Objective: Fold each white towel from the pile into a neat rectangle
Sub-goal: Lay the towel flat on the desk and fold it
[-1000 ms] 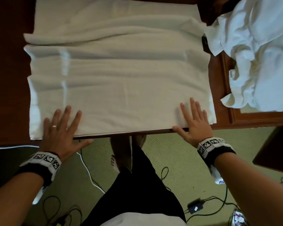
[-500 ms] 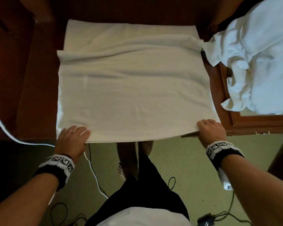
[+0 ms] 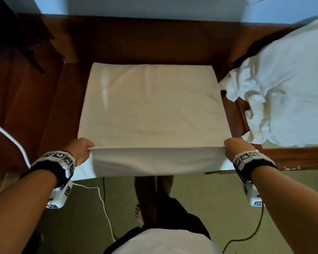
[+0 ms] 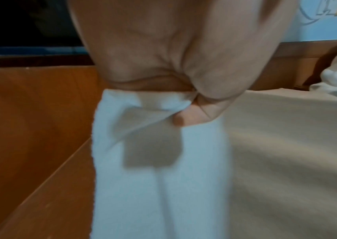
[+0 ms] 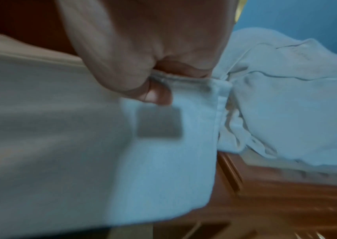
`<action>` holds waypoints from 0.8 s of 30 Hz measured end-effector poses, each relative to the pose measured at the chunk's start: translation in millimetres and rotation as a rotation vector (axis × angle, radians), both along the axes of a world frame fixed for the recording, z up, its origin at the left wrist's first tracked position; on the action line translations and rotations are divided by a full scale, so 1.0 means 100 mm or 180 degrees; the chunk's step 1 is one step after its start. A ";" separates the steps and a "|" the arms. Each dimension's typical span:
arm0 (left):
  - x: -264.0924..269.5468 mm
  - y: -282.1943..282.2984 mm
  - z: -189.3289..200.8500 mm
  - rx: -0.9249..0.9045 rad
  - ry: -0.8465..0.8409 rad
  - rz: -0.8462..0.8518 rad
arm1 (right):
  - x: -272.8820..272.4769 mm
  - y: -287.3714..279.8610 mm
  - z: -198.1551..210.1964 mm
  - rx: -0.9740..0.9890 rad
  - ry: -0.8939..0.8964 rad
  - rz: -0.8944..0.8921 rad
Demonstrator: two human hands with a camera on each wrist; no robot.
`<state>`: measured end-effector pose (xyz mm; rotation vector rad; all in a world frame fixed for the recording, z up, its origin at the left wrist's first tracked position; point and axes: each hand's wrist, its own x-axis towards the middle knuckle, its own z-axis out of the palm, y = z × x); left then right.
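Observation:
A white towel (image 3: 154, 107) lies spread on the dark wooden table (image 3: 50, 110) in the head view. Its near edge is lifted off the table, and the cloth below that edge hangs as a taut band. My left hand (image 3: 82, 150) grips the near left corner of the towel (image 4: 163, 145), thumb curled over the cloth. My right hand (image 3: 235, 149) pinches the near right corner of the towel (image 5: 163, 145) the same way. The pile of crumpled white towels (image 3: 286, 92) sits at the right, close to the lifted corner.
The table's front edge (image 3: 292, 162) runs just under my hands. A wooden back rail (image 3: 154, 37) rises behind the towel, with a pale blue wall above. Cables (image 3: 106, 213) lie on the green carpet by my feet. A white cord (image 3: 9, 136) crosses the left side.
My flat hands curled onto the towel's near corners and lifted the near edge up and away from me. The towel now looks pulled taut and smoother.

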<state>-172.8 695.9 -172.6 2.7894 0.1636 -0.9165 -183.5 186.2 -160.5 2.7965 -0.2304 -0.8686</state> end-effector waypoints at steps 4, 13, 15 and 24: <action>0.38 0.03 0.10 -0.0205 -0.0329 0.0339 | 0.41 0.01 0.15 0.0029 -0.0481 -0.0046; 1.40 -0.06 0.13 0.0072 -0.0606 0.0449 | 1.52 -0.01 0.03 0.0139 -0.0642 0.0026; 1.63 -0.05 0.06 0.0233 -0.0551 0.0272 | 1.73 0.00 -0.06 0.0138 -0.0581 0.0053; 1.76 -0.08 -0.47 0.0500 -0.1188 0.0193 | 1.86 -0.07 -0.66 0.0449 -0.1472 0.0089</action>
